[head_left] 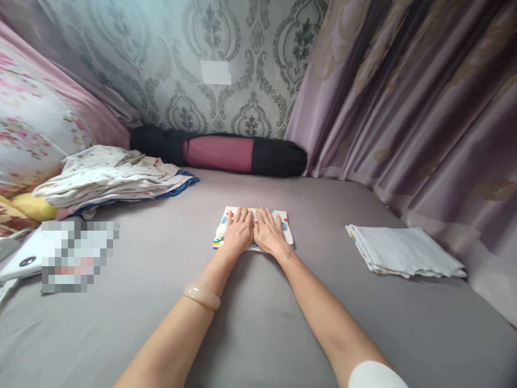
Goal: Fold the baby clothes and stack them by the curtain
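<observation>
A folded white cloth (287, 230) with red, blue, yellow and green spots lies in the middle of the bed. My left hand (239, 229) rests flat on its left half, fingers stretched away from me. Beside it, my right hand (267, 230) presses flat on the right half, with the two thumbs close together. Both palms cover much of the cloth, so its middle is hidden. A pale bangle (202, 297) circles my left forearm.
On the grey bedsheet (258, 323), a folded pale cloth stack (406, 250) lies at right. Rumpled clothes (109, 175) and a white device (30, 253) are at left. A black and maroon long bag (218, 152) lies along the patterned wall; curtains (404, 97) hang at right.
</observation>
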{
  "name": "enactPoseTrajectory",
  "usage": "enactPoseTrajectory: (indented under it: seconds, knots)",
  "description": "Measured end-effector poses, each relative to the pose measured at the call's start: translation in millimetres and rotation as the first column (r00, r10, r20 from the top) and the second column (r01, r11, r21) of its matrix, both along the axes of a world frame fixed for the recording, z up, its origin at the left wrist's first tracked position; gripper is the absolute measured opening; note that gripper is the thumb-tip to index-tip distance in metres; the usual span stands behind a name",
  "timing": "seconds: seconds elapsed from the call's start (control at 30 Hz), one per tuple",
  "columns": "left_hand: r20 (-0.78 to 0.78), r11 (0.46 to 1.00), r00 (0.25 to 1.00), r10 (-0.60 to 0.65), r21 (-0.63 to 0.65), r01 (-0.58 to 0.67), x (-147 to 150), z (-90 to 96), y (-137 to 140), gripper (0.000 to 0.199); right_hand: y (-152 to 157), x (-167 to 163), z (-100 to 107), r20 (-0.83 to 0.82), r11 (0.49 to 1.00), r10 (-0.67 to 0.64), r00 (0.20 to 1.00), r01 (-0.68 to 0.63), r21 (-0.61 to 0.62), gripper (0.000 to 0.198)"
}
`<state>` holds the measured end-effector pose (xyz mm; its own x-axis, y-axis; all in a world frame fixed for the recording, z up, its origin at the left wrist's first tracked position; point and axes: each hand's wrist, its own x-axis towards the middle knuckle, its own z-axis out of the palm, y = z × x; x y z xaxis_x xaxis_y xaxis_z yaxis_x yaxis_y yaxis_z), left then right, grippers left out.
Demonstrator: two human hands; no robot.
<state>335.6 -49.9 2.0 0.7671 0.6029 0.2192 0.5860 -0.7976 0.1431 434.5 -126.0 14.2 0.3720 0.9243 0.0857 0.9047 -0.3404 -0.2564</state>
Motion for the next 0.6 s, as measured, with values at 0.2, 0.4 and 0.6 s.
enactPoseTrajectory:
  seconds: [0.2, 0.4, 0.6]
  knots:
    - [-0.012, 1.000, 1.000, -0.006, -0.002, 0.006, -1.1, -2.9, 2.7, 0.051, 0.2, 0.2, -3.4, -0.011, 1.000, 0.001, 1.000, -0.002, -0.014, 0.057]
    - [-0.082, 1.000, 0.997, 0.015, -0.013, -0.016, 0.0, -0.4, 1.8, 0.052, 2.5, 0.4, -0.4, -0.040, 0.997, -0.016, 0.999, 0.013, -0.078, 0.057]
    - [-0.110, 0.998, 0.993, 0.044, -0.037, -0.048, 1.7, 1.4, 1.6, 0.051, 3.5, 0.6, 1.7, -0.062, 0.994, -0.027, 0.998, 0.021, -0.104, 0.058]
